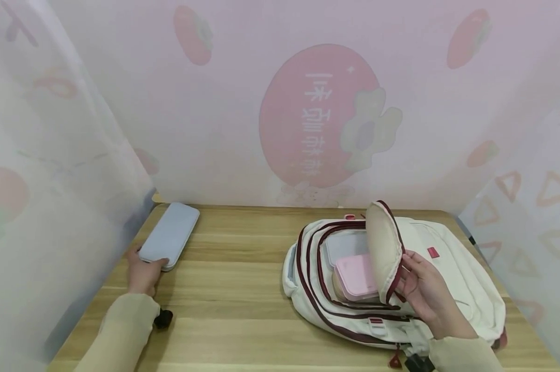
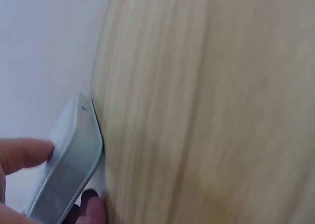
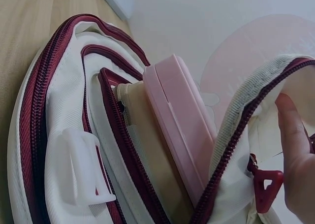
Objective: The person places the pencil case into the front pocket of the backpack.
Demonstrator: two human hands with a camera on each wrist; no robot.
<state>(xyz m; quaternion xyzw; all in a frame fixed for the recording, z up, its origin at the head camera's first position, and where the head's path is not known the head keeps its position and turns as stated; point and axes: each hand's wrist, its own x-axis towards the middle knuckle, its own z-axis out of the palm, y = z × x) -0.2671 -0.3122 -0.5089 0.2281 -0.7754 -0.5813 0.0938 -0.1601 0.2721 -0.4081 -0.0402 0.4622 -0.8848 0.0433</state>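
At the table's left side my left hand [image 1: 143,271] grips the near end of a pale blue flat case [image 1: 170,235]. The left wrist view has the thumb over the case's top and fingertips beneath its lower edge. My right hand [image 1: 423,289] holds up the edge of the front pocket flap [image 1: 383,248] of a white backpack [image 1: 452,279] lying on its back. Its dark red zipper [image 3: 231,165] is undone. Inside the pocket sit a pink box [image 1: 356,276], a beige item [image 3: 147,140] beneath it and a light grey box [image 1: 347,245], partly hidden by the flap.
The backpack takes up the right part of the wooden table [image 1: 233,289]. Printed pale curtains [image 1: 233,129] stand round the back and both sides. A red zipper pull [image 1: 395,359] hangs at the backpack's near edge, beside a white buckle [image 3: 81,167].
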